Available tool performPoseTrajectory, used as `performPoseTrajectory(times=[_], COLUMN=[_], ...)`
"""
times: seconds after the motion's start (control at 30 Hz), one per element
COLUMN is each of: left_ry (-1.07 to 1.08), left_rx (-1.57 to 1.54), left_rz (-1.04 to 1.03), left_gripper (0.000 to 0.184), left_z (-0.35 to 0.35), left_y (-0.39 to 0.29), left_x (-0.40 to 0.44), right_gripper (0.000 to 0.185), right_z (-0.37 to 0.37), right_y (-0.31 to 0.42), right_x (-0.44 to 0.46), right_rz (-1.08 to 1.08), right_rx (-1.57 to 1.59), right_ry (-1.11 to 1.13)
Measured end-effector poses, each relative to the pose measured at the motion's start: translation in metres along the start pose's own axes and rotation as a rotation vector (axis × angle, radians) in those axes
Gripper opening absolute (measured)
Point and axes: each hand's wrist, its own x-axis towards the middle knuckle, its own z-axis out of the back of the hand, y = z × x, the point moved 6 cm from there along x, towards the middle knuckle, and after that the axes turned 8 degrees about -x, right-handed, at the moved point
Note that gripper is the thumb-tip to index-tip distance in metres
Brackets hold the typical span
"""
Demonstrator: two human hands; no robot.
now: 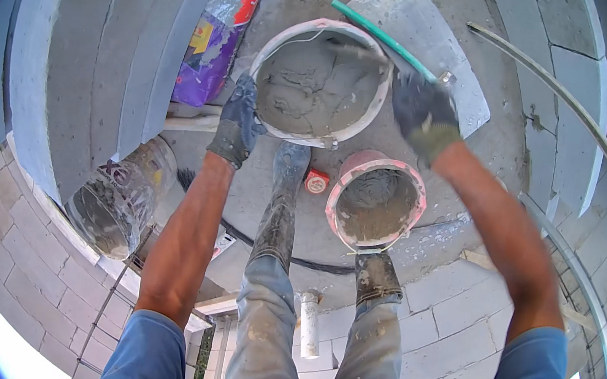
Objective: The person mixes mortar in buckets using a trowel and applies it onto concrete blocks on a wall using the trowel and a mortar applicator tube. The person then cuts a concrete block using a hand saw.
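A large round bucket (311,141) holds wet grey mortar (317,84). My left hand (239,121), in a dark work glove, grips the bucket's left rim. On the opposite side, my right hand (427,114), also gloved and smeared by motion, is curled just outside the right rim. What it holds is hidden by the blur. A faint streak crosses the mortar near that rim, too blurred to name. Beside my right hand, a long green strip (384,39) lies across a pale flat board (430,41). Below stands a smaller pink bucket (422,205) with mortar inside.
A purple and red bag (209,62) lies left of the large bucket. A tipped, mortar-stained clear bucket (127,189) rests at lower left. A red tape measure (317,181) lies by my boot. Block walls (85,46) curve around both sides; a long bent-looking strip (561,93) runs at right.
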Motion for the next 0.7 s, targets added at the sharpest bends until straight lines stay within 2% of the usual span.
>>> performPoseTrajectory(times=[0.1, 0.17, 0.2, 0.23, 0.27, 0.3, 0.33, 0.37, 0.43, 0.47, 0.53, 0.67, 0.7], left_ry=[0.026, -0.212, -0.344, -0.35, -0.264, -0.177, -0.169, -0.161, -0.054, -0.051, -0.067, 0.008, 0.011], left_rx=[0.08, -0.489, -0.696, -0.703, -0.419, -0.136, -0.134, -0.133, 0.03, 0.041, -0.179, -0.192, -0.293], left_rz=[-0.197, 0.172, 0.155, 0.152, 0.102, 0.055, 0.034, 0.013, 0.024, 0.024, 0.129, 0.17, 0.281], left_gripper=[0.056, 0.052, 0.051, 0.051, 0.051, 0.051, 0.052, 0.053, 0.053, 0.053, 0.054, 0.063, 0.058], left_z=[-0.028, -0.043, -0.049, -0.047, -0.047, -0.049, -0.047, -0.044, -0.037, -0.031, -0.02, -0.012, -0.015], left_y=[-0.008, -0.007, -0.003, -0.004, -0.01, -0.014, -0.015, -0.015, -0.013, -0.013, -0.007, -0.038, -0.045], left_x=[-0.015, -0.025, -0.025, -0.022, -0.017, -0.013, -0.009, -0.004, 0.01, 0.012, 0.019, 0.016, 0.013], right_gripper=[0.04, 0.033, 0.029, 0.027, 0.026, 0.028, 0.031, 0.031, 0.034, 0.034, 0.032, 0.033, 0.033], right_z=[-0.03, -0.051, -0.081, -0.085, -0.089, -0.081, -0.076, -0.078, -0.081, -0.086, -0.1, -0.103, -0.103], right_y=[0.011, 0.015, 0.003, 0.002, 0.002, 0.014, 0.027, 0.035, 0.059, 0.071, 0.084, 0.089, 0.088], right_x=[0.054, 0.036, 0.018, 0.014, 0.01, 0.006, 0.003, 0.002, 0.009, 0.013, 0.021, 0.01, 0.009], right_rz=[0.069, 0.112, -0.083, -0.176, -0.273, -0.156, -0.041, -0.04, -0.012, -0.018, -0.174, -0.218, -0.229], right_rx=[-0.169, -0.102, 0.226, 0.391, 0.554, 0.47, 0.383, 0.38, 0.515, 0.524, 0.769, 0.973, 1.007], right_ry=[0.408, 0.369, 0.385, 0.4, 0.402, 0.557, 0.707, 0.71, 0.404, 0.399, 0.363, 0.278, 0.273])
